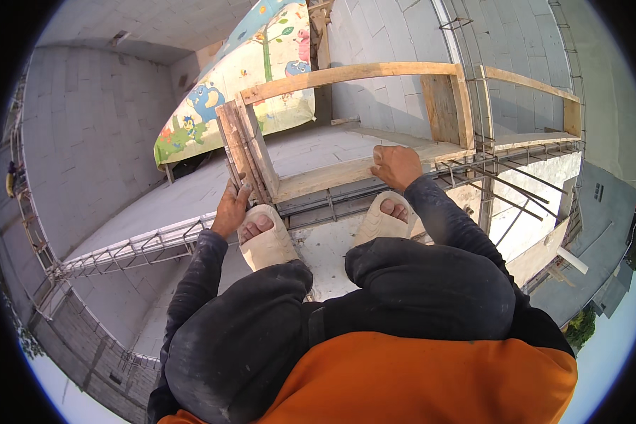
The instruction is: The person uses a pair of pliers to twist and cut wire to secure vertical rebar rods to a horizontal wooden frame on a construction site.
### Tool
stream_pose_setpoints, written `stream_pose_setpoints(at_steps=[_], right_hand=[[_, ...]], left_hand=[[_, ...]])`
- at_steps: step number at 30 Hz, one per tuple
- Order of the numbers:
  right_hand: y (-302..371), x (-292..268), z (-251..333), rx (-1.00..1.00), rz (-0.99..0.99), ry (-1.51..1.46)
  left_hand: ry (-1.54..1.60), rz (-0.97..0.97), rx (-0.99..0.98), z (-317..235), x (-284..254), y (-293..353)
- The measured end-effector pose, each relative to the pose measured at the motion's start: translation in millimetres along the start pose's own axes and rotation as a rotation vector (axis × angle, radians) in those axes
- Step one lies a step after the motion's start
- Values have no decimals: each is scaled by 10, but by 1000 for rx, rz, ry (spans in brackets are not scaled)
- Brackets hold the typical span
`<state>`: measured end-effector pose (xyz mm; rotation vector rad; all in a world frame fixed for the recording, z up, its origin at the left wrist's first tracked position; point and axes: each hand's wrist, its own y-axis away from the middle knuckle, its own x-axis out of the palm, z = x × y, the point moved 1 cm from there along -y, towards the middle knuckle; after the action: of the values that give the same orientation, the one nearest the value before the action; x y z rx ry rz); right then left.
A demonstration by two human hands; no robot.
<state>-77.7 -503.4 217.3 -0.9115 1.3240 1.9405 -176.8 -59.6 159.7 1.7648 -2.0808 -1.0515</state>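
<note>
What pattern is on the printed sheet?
The printed sheet: cartoon animals and a tree on cream, with green and blue areas; best in head view.

Bright daylight is being thrown across the scene: the frame [353, 72] is being lit warmly, the wall [503, 213] washed pale, and shadows are being cast over the blocks [381, 42]. Straight edges are being bent toward the blackened rim.

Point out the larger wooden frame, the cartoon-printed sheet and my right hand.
Larger wooden frame [353, 72]: head view, on its far bar.
Cartoon-printed sheet [244, 67]: head view, on its pale middle area.
Right hand [397, 167]: head view, on the back of the hand.
</note>
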Motion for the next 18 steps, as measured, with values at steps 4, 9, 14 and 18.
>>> stream_pose_setpoints(at_steps=[4,9,14,18], right_hand=[[-63,48,-5,98,208,20],[-37,105,-110,123,244,-23],[30,186,-62,147,189,-31],[105,266,-29,112,135,-6]], left_hand=[[33,50,-23,-105,21,25],[54,72,-26,-188,-10,33],[236,102,-101,-216,-2,30],[437,171,-186,-231,-13,-10]])
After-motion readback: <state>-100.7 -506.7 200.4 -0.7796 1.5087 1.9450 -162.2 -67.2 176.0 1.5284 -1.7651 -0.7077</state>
